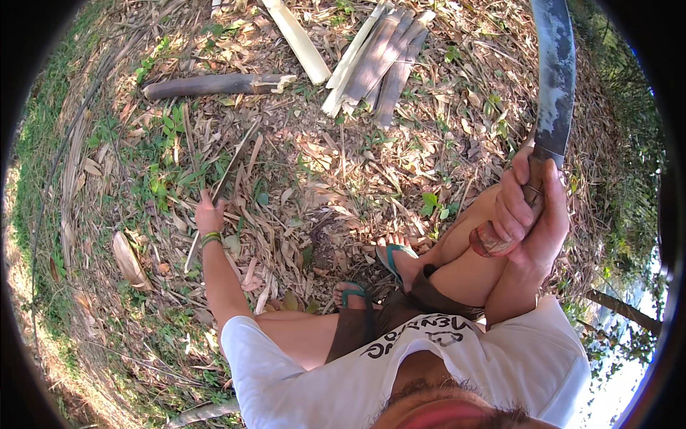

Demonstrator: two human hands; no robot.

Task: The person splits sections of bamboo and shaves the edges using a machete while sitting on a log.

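Observation:
My right hand point(525, 214) is closed around the wooden handle of a machete point(556, 79), raised on the right with its broad, dark-stained, curved blade pointing up and away from me. Low on the left, near the ground, my left hand point(209, 213) is closed on a thin split strip of bamboo point(232, 166). The strip slants from beside my wrist to a far tip on the upper right. Machete and strip are well apart. My left fingertips are partly hidden.
Split bamboo pieces point(382, 61) lie stacked at the far middle, beside a pale slat point(300, 41). A dark round length of bamboo point(214, 86) rests at far left. A dry husk point(128, 259) lies near my left forearm. My sandalled feet point(397, 259) are close in, on leaf litter.

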